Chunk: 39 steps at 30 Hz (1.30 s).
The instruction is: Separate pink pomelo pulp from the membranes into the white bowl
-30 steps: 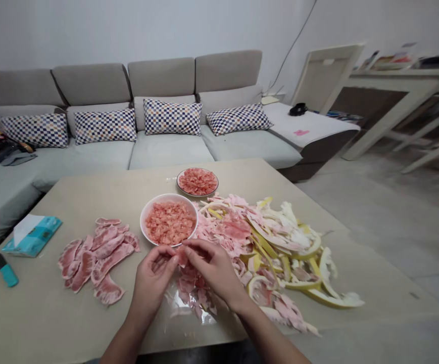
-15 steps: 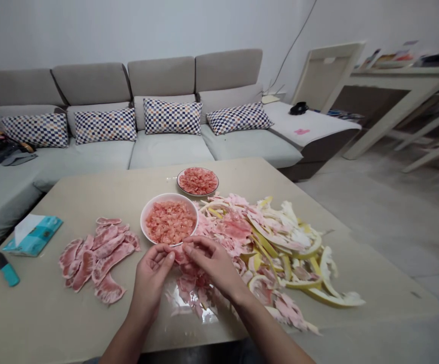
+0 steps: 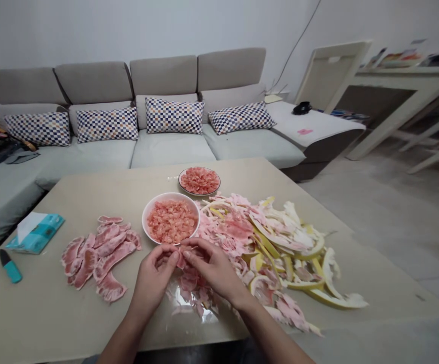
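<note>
Between my left hand (image 3: 157,268) and my right hand (image 3: 209,265) is a small pink pomelo segment (image 3: 181,259), pinched by the fingertips of both. The hands meet just in front of a white bowl (image 3: 145,233) heaped with pink pomelo flesh (image 3: 172,221). Below the fingers, scraps of pink membrane (image 3: 193,288) lie on the table. To the left rests a pile of unpeeled pomelo segments (image 3: 103,253) with pale skin on. A large heap of yellow-green pomelo rind and white pith (image 3: 280,242) spreads out on the right.
Behind the bowl stands a dark-rimmed plate (image 3: 219,188) of pomelo pulp. A blue tissue packet (image 3: 39,235) and a small teal-handled knife (image 3: 11,268) lie at the table's left. Beyond the table (image 3: 90,328) is a grey sofa (image 3: 172,152) with checkered cushions.
Both hands stay together at the bowl's near edge, their fingers shifting slightly on the pomelo segment. The whole view has moved a little; the piles and dishes look the same.
</note>
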{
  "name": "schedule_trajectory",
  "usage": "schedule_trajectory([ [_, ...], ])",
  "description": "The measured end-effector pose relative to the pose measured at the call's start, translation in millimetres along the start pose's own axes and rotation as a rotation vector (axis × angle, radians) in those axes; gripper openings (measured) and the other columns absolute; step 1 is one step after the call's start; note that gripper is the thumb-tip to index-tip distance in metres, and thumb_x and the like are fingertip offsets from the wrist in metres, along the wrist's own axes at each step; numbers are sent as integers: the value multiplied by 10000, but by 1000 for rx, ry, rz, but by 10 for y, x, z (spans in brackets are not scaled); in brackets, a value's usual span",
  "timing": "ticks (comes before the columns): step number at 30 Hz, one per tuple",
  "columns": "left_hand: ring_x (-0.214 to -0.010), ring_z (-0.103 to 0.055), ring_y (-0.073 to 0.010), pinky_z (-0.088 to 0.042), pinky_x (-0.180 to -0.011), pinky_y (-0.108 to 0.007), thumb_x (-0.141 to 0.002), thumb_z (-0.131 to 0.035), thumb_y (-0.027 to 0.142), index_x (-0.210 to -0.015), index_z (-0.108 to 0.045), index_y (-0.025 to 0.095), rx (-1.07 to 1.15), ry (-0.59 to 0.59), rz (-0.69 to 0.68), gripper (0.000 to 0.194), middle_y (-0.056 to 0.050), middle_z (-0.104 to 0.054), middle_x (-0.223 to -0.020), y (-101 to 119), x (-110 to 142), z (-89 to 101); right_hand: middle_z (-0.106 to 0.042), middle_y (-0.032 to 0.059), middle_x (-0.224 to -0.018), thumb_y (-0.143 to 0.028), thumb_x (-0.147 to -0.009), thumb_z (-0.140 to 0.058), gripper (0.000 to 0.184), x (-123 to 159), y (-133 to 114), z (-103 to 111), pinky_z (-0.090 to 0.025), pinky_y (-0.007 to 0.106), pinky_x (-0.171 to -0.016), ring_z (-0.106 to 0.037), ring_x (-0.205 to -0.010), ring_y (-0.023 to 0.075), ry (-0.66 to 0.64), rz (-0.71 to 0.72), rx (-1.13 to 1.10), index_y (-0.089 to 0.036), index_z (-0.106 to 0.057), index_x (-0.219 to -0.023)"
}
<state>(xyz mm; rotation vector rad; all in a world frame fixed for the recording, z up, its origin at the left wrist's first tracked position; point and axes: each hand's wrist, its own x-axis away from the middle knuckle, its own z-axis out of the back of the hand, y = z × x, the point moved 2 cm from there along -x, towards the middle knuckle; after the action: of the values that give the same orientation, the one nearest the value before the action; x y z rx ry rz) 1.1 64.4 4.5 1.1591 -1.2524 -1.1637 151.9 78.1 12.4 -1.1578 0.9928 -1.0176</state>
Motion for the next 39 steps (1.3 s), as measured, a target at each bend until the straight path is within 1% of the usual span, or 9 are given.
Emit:
schedule_trajectory([
  [5, -729, -626, -171, -492, -675, -254, -777, -656, 364, -859, -658, 168, -103, 4, 6, 213, -39, -678, -803, -20, 5, -7, -685, 44, -961, -225, -849, -598, 179, 13, 38, -18, -506, 284, -765, -640, -848, 167, 68, 122, 168, -201, -663, -1014],
  [8, -736, -636, -186, -497, -689, -268, -765, -663, 330, -848, -676, 170, -136, 8, -7, 181, -49, -691, -804, -43, -8, 15, -689, 45, -971, -242, -866, -581, 179, 16, 51, -19, -506, 287, -771, -644, -853, 169, 53, 125, 157, -214, -672, -1018],
  [12, -774, -649, -207, -501, -716, -284, -755, -669, 300, -853, -711, 174, -125, -27, -14, 165, -73, -722, -855, -8, -11, 62, -702, 43, -949, -324, -846, -618, 195, -5, 30, 11, -524, 301, -772, -659, -849, 179, -27, 1, -1, -205, -690, -983],
  [17, -745, -637, -196, -490, -708, -274, -739, -693, 296, -858, -726, 167, -38, -94, 18, 179, -66, -719, -808, 51, 11, 83, -691, 26, -863, -467, -750, -703, 360, -27, 109, 34, -554, 295, -694, -674, -744, 165, -175, -207, -319, -188, -680, -976],
  [20, -725, -625, -183, -479, -684, -258, -739, -699, 302, -859, -723, 165, 7, -101, 37, 184, -54, -707, -781, 36, 14, 73, -681, 22, -840, -480, -726, -725, 415, -31, 157, 31, -556, 290, -681, -673, -711, 153, -218, -262, -438, -176, -673, -1003],
  [26, -732, -627, -188, -482, -697, -270, -753, -687, 340, -819, -714, 159, -75, -48, 7, 194, -59, -706, -788, -7, -4, 48, -693, 43, -910, -460, -767, -688, 326, -32, 36, 47, -561, 295, -709, -663, -820, 181, -123, -143, -248, -185, -713, -940],
  [31, -718, -623, -181, -469, -672, -256, -770, -675, 347, -827, -718, 165, -41, -27, -14, 196, -60, -715, -789, -7, -11, 79, -720, 32, -921, -381, -715, -751, 369, -12, 31, 43, -551, 311, -753, -682, -818, 188, -133, -174, -182, -202, -685, -1031],
  [34, -684, -611, -167, -456, -639, -242, -745, -703, 352, -798, -714, 164, 12, -3, -4, 196, -48, -705, -755, -4, -6, 93, -728, 35, -881, -371, -709, -757, 309, -5, 23, 32, -545, 299, -742, -680, -803, 190, -96, -144, -119, -190, -710, -954],
  [39, -640, -574, -133, -427, -602, -216, -712, -743, 339, -790, -706, 150, 181, -81, 115, 209, -28, -665, -700, -10, 18, 66, -731, 34, -833, -430, -721, -736, 321, -1, 59, 9, -545, 292, -694, -679, -723, 170, -160, -212, -280, -182, -720, -923],
])
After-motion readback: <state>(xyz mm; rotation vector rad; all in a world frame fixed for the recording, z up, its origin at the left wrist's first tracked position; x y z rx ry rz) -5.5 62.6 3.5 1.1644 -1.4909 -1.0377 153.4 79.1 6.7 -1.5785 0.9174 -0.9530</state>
